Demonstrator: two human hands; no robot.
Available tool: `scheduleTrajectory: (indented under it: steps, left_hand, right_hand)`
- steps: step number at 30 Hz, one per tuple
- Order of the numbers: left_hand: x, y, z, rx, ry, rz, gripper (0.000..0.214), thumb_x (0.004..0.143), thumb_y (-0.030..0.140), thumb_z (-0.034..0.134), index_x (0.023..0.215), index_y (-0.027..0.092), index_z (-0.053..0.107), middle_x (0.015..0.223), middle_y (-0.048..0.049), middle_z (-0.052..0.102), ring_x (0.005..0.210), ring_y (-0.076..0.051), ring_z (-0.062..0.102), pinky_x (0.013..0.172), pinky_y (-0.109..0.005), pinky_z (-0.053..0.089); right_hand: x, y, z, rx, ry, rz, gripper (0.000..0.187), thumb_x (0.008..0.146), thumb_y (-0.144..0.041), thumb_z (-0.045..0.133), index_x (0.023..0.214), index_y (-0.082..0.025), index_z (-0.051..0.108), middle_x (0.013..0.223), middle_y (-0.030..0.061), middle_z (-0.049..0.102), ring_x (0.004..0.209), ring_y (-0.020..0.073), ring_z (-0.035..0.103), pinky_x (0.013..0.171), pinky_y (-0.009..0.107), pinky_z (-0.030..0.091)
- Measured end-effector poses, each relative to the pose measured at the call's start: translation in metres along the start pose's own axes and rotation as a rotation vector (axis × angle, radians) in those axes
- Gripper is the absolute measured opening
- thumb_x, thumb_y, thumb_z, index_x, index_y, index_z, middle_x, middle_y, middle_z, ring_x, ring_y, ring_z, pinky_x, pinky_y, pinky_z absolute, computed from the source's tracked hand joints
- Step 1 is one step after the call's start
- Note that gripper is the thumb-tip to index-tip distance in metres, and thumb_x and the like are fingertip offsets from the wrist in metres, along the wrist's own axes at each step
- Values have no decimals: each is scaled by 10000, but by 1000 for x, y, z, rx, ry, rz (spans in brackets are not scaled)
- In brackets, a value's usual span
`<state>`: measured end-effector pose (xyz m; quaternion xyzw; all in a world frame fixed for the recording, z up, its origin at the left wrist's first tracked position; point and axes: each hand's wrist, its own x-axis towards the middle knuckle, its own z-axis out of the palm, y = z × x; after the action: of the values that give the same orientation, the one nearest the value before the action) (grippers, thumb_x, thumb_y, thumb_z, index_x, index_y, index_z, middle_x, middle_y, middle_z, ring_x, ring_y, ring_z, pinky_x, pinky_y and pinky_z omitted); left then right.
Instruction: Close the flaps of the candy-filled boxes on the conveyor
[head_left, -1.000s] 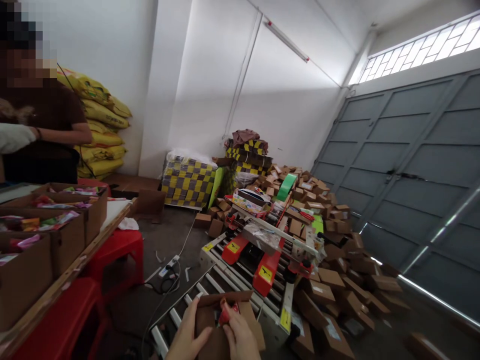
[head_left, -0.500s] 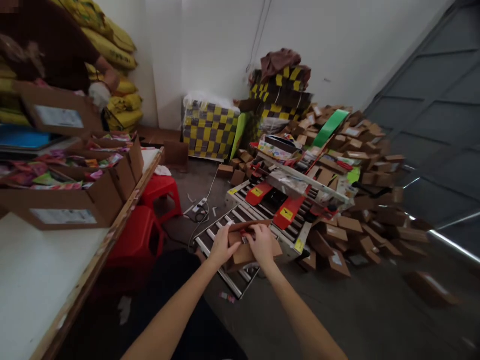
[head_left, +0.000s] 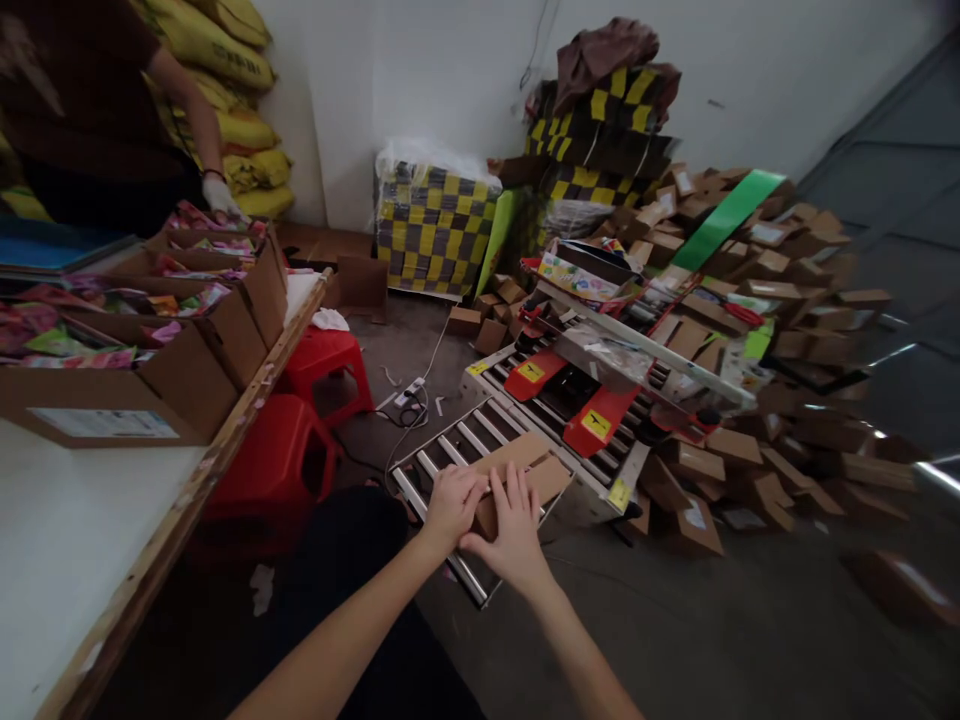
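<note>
While touching a small cardboard box on the roller conveyor, curls left hand at its left side, cannot tell whether pinching anything, and lays right hand open across its flaps, fingers extended rather than clasped. Has red stools leftward, heaped cartons rightward.

This is a packing workshop or small warehouse. Beneath the left hand and right hand lies a metal roller conveyor, meeting a red-and-metal machine ahead of them. Right of the right hand spreads a large heap of brown cardboard cartons, many bearing white labels. Left of the left hand, a white-topped, wood-edged table holds open brown cardboard boxes of colourful packets; farther beyond, plump yellow sacks stand stacked.
</note>
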<state>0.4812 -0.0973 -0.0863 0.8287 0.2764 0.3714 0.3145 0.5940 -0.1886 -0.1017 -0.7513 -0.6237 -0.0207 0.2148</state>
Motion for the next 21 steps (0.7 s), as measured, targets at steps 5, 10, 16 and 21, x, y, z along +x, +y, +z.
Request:
scheduleTrajectory:
  steps: [5,10,16,21]
  left_hand:
    - [-14,-7,-41,-255,77,-108,212,908,284,452,948,187,636,964,-77,669,942,-189,605,843,-334,480]
    - [-75,-45,-158,44,496,-298,188,856,305,532,989,195,608,1040,-80,636,986,-202,593,898,-369,469]
    - [-145,-97,-369,298,1566,-761,145,862,321,419,910,186,447,932,-38,573,931,-190,577,843,-390,470]
    - [-117,-153,-465,35,1403,-1073,224,832,329,475,658,192,434,580,14,466,609,-181,560,601,-354,466]
  right_hand:
    - [65,56,-8,11,-35,-45,754,716,-491,591,1371,-175,389,1466,165,317,1365,356,234,1046,576,228]
    - [147,145,-30,66,55,67,827,690,-707,445,1249,-103,524,1246,272,513,1237,436,400,939,638,302]
    - [164,69,45,202,353,-47,762,810,-646,373,1330,-95,450,1369,318,358,1347,407,245,1000,628,251]
    - [151,-168,93,871,-182,-315,659,805,-557,520,1347,-195,421,1397,147,425,1329,285,345,1094,517,270]
